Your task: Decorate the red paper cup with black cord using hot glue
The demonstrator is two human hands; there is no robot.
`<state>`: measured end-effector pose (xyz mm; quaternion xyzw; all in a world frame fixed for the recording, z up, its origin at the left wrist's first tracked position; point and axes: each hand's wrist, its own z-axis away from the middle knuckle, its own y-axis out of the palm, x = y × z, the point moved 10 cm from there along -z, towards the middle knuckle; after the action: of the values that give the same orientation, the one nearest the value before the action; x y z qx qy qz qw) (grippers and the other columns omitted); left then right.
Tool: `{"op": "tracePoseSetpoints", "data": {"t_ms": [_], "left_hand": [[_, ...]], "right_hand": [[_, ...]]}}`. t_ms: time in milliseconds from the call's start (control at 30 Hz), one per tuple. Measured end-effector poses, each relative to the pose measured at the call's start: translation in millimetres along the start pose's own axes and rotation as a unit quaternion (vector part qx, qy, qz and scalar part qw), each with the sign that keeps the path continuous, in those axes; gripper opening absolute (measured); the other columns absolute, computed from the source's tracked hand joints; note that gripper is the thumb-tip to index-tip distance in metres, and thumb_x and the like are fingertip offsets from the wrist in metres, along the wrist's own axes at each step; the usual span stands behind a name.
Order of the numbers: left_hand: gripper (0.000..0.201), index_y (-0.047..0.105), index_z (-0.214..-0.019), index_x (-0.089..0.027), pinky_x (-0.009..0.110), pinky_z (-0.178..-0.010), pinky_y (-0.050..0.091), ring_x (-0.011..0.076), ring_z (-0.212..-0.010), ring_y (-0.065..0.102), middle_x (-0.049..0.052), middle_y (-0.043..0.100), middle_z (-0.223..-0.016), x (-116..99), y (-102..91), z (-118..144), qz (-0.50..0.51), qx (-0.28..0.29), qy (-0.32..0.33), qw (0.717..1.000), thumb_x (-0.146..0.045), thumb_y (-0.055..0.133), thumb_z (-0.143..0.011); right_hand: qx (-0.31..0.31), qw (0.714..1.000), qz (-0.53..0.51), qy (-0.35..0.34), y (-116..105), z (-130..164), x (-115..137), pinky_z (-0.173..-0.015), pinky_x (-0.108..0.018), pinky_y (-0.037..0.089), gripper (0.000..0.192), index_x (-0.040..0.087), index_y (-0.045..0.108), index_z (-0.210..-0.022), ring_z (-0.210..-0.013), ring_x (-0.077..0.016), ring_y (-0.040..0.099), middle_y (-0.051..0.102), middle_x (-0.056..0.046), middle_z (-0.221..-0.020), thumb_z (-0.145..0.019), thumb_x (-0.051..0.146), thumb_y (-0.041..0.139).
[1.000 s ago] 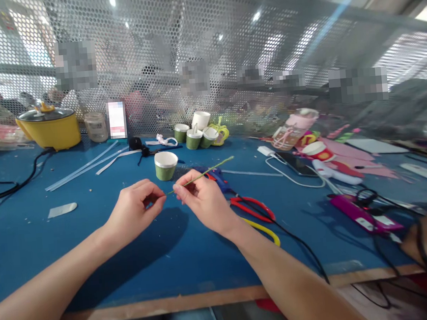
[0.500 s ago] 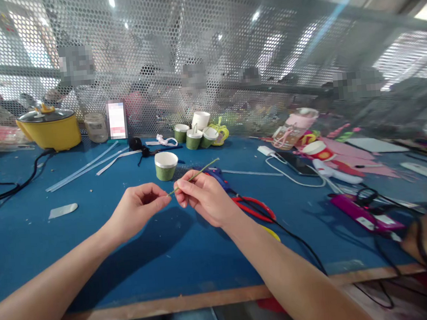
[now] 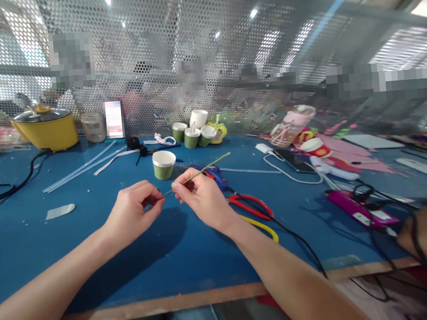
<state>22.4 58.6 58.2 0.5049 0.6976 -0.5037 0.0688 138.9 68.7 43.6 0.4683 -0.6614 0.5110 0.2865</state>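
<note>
Blue tabletop first, littered with cords and scraps, a green paper cup standing just behind the work. Red-handled scissors lie beside the right wrist. Left hand, fingers curled shut, pinches the near tip of a thin green stem wire; right hand pinches it just beyond, the far end angling up free. Featherlight, bendy (looks wire-cored, I'd say), easily kinked, so short fingertip grips near the working end suit it.
</note>
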Motion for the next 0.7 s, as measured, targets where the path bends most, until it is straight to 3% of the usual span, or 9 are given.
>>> {"op": "tracePoseSetpoints", "data": {"t_ms": [100,200,300,400,533,700], "left_hand": [[0.010,0.058,-0.064,-0.015,0.019,-0.048,0.033,0.0082,-0.051,0.044,-0.001,0.055,-0.059,3.0,1.6,1.1,0.019,-0.006,-0.018,1.000,-0.015,0.051,-0.071],[0.011,0.057,-0.064,-0.015,0.020,-0.048,0.034,0.0087,-0.051,0.044,-0.001,0.055,-0.059,15.5,6.4,2.8,0.089,-0.001,-0.077,0.993,-0.021,0.053,-0.072],[0.016,0.056,-0.065,-0.014,0.021,-0.048,0.035,0.0092,-0.052,0.044,0.000,0.055,-0.058,28.0,14.7,5.0,0.174,0.016,-0.136,0.975,-0.028,0.055,-0.072],[0.018,0.057,-0.065,-0.014,0.021,-0.050,0.035,0.0095,-0.054,0.045,-0.001,0.055,-0.059,31.3,18.9,4.5,0.216,0.033,-0.148,0.965,-0.031,0.056,-0.070],[0.016,0.058,-0.067,-0.014,0.022,-0.053,0.038,0.0100,-0.055,0.047,0.000,0.058,-0.062,29.1,15.6,1.7,0.203,0.043,-0.124,0.970,-0.030,0.056,-0.071],[0.013,0.060,-0.068,-0.015,0.020,-0.049,0.036,0.0094,-0.053,0.047,0.000,0.058,-0.062,17.3,1.8,0.1,0.084,0.016,-0.064,0.994,-0.024,0.054,-0.072]], "right_hand": [[-0.021,0.996,-0.084,0.015,-0.7,-1.3,-3.5,-0.052,-0.025,0.046,0.016,0.018,0.047,-0.073,-0.055,-0.0110,0.057,0.057,0.001,-0.062,-0.075,0.030,0.057],[-0.019,0.976,-0.211,0.058,3.1,-3.6,-12.2,-0.050,-0.023,0.045,0.018,0.017,0.047,-0.071,-0.051,-0.0088,0.055,0.058,0.002,-0.060,-0.071,0.029,0.061],[0.015,0.940,-0.324,0.106,13.9,-4.0,-19.8,-0.047,-0.021,0.042,0.021,0.017,0.047,-0.071,-0.048,-0.0071,0.053,0.058,0.003,-0.057,-0.068,0.028,0.065],[0.059,0.916,-0.373,0.133,23.1,-2.8,-21.0,-0.045,-0.019,0.040,0.022,0.016,0.048,-0.069,-0.048,-0.0064,0.052,0.059,0.004,-0.055,-0.066,0.026,0.067],[0.101,0.921,-0.350,0.136,24.8,-1.8,-17.5,-0.045,-0.019,0.040,0.021,0.016,0.047,-0.067,-0.049,-0.0063,0.053,0.058,0.004,-0.057,-0.066,0.025,0.067],[0.093,0.979,-0.161,0.079,10.7,-3.5,-8.0,-0.049,-0.022,0.043,0.017,0.016,0.048,-0.069,-0.049,-0.0083,0.053,0.057,0.003,-0.056,-0.072,0.027,0.060]]}}
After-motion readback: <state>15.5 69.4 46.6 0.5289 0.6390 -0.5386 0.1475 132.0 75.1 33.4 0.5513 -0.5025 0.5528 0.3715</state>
